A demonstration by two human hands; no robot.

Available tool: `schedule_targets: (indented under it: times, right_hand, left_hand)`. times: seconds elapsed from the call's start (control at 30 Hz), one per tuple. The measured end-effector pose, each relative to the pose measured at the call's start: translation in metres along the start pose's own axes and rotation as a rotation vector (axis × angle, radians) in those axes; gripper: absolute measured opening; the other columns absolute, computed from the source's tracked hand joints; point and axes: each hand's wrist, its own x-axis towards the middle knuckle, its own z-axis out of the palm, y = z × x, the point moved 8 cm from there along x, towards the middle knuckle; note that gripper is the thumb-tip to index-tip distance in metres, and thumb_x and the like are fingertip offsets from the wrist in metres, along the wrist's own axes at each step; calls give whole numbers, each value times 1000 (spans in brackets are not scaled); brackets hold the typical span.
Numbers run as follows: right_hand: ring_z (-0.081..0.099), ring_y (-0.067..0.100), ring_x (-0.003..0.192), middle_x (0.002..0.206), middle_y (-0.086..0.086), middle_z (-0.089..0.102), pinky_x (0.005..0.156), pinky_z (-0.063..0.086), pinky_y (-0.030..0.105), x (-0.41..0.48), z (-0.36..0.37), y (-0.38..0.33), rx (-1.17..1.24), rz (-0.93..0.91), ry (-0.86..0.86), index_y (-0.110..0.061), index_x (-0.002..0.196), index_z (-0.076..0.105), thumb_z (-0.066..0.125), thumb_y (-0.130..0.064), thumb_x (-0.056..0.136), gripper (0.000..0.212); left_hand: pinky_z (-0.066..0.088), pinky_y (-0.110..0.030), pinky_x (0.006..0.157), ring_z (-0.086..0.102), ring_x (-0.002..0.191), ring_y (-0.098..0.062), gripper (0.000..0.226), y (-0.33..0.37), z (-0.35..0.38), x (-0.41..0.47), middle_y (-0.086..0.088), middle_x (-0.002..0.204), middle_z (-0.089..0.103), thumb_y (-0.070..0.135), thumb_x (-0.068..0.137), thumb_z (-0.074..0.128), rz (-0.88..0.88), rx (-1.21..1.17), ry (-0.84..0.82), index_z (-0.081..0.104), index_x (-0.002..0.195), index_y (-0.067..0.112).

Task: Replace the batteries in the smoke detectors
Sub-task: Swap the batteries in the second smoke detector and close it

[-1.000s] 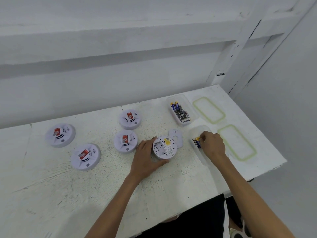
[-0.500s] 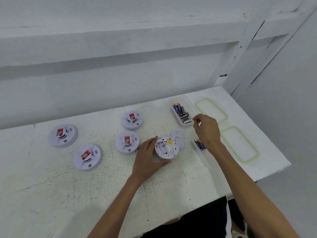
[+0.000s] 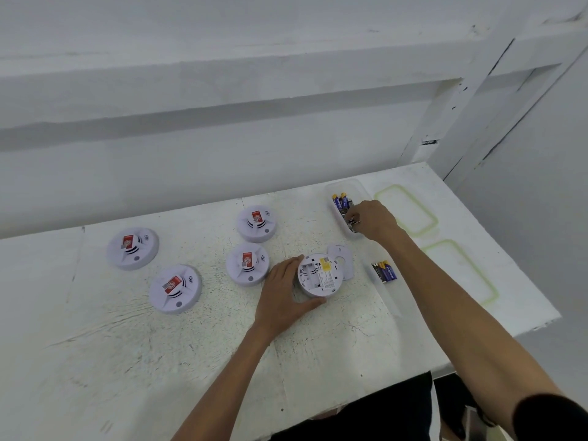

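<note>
Steadying the open detector (image 3: pixel 319 275) back-up on the counter (image 3: pixel 191 345), the left hand (image 3: pixel 283 294) curls its fingers round the rim; fingers of the right hand (image 3: pixel 372 219) bunch among the batteries (image 3: pixel 341 202) in the far tray (image 3: pixel 359 186), grip unconfirmed: lift one cell, check polarity before seating.

White table (image 3: pixel 191 361), flecked with dark specks. 4 closed detectors (image 3: pixel 132 248) are shown pale lilac with red labels (image 3: pixel 255 217); the white opened detector (image 3: pixel 319 276) is marked by a yellow label (image 3: pixel 325 264). Batteries (image 3: pixel 385 272) are coloured blue and black, gold-tipped. 2 lids (image 3: pixel 410 205) are rimmed pale green.
</note>
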Motion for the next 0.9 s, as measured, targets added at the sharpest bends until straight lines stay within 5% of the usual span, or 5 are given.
schedule_targets:
  times: [0.27,0.4,0.63,0.77,0.9]
  right_hand:
    - [67,26,97,110,6,71,82,58,36,6,1,3,21,19,-30,-16,108,76,75,-7,81,29]
    - [64,28,95,110,8,67,76,53,35,5,1,5,62,7,3,-15,110,71,67,-11,90,21]
    - [62,19,67,89,5,69,64,54,34,-24,-21,-4,445,-40,412,-20,119,60,46,-25,103,22]
    - [51,2,59,73,-8,59,60,40,19,-46,-32,-25,585,-100,495,-17,113,63,54,-20,99,17]
    - [59,8,68,78,-4,64,65,52,20,-56,-17,-36,710,-57,343,-12,103,62,72,-24,89,21]
  left_hand:
    - [17,-7,112,35,136,5,99,0,0,0,11,151,48,70,71,80,5,3,2,45,151,22]
    - [25,-22,116,35,138,2,100,0,1,0,12,152,46,71,71,78,6,3,0,41,153,26]
    - [25,-27,117,35,142,-5,102,-3,2,0,11,154,44,74,72,74,-2,4,-13,39,155,27]
    - [26,-26,116,37,142,-6,102,-3,3,1,11,153,45,76,72,73,3,3,-11,40,154,25]
    - [30,-29,116,39,140,-6,102,-3,2,1,9,152,47,74,71,75,4,1,0,42,153,24]
